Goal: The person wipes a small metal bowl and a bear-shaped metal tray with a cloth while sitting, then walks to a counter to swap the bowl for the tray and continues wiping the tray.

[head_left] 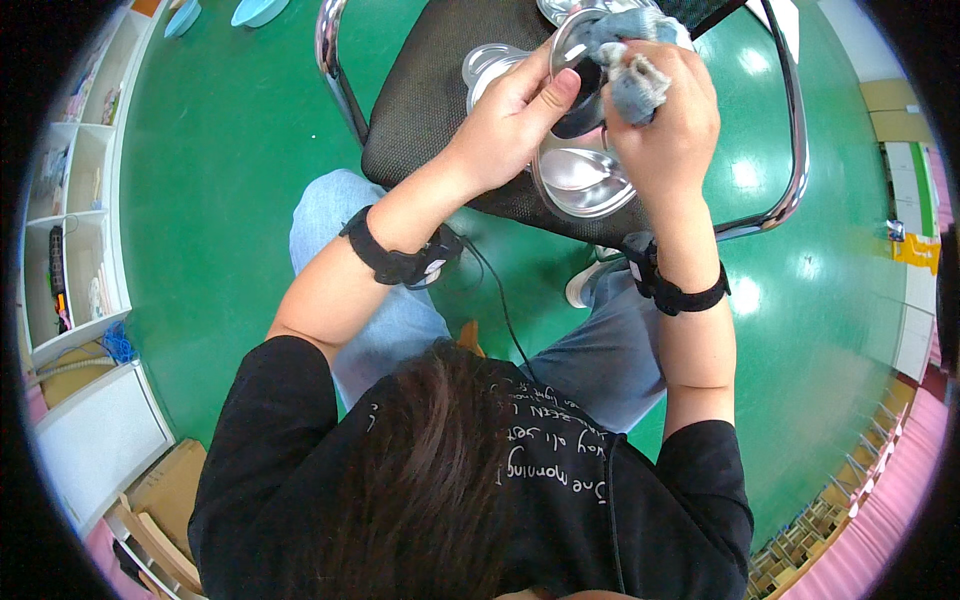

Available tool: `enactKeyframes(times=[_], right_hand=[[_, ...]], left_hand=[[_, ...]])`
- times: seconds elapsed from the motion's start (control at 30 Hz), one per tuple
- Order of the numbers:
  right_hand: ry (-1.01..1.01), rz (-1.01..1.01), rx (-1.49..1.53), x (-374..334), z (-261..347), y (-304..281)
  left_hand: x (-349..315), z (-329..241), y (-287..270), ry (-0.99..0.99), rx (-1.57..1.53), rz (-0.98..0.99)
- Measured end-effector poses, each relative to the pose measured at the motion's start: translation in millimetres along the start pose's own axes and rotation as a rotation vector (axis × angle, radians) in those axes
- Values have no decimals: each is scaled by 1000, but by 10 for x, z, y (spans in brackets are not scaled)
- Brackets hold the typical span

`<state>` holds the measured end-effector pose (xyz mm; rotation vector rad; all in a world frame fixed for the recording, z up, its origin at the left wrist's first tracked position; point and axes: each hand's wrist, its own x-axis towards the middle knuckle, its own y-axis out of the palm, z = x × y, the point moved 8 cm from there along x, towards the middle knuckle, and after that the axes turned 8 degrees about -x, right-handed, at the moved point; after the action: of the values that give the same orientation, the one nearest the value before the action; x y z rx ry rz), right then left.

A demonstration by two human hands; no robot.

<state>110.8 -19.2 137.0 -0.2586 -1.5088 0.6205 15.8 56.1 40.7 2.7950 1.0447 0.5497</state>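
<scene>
My left hand (520, 115) grips the rim of a round, shiny metal vessel (562, 48), with its thumb along the near side. What kind of vessel it is I cannot make out, as my hands and the cloth cover much of it. A grey-blue cloth (640, 92) is bunched in my right hand (668, 135), pressed against the vessel. Beneath both hands, near the chair seat's front edge, lies a shiny round metal bowl (585, 183). Another stack of round metal pieces (490, 62) rests on the seat beside my left hand, partly hidden by it.
The black mesh chair (425, 110) has curved chrome armrests (795, 130) on both sides. Light blue basins (260, 10) stand on the green floor at far left. White shelves (90, 190) line the left side. A black cable (500, 290) hangs between my legs.
</scene>
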Motion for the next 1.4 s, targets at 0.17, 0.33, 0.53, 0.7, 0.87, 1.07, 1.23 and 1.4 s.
enactKeyframes(times=[0.17, 0.33, 0.53, 0.7, 0.87, 1.07, 1.23, 1.4], right_hand=[[-103, 111, 83, 7, 266, 40], [-69, 21, 54, -6, 138, 52], [80, 5, -75, 0, -12, -7], [255, 92, -134, -51, -268, 8], [288, 81, -191, -90, -466, 2], [303, 56, -223, -156, -623, 15], [371, 74, -252, -181, -713, 37], [413, 84, -229, -197, -752, 28]], left_hand=[[37, -148, 37, 133, 67, -4], [48, -110, 70, 130, -15, 28], [22, -163, 74, 119, 89, 22], [16, -233, 35, 147, 23, -13], [20, -365, 4, 215, -219, -5], [78, -402, -128, 346, -23, -98], [54, -380, -240, 329, -161, -135], [50, -447, -277, 355, -109, -155]])
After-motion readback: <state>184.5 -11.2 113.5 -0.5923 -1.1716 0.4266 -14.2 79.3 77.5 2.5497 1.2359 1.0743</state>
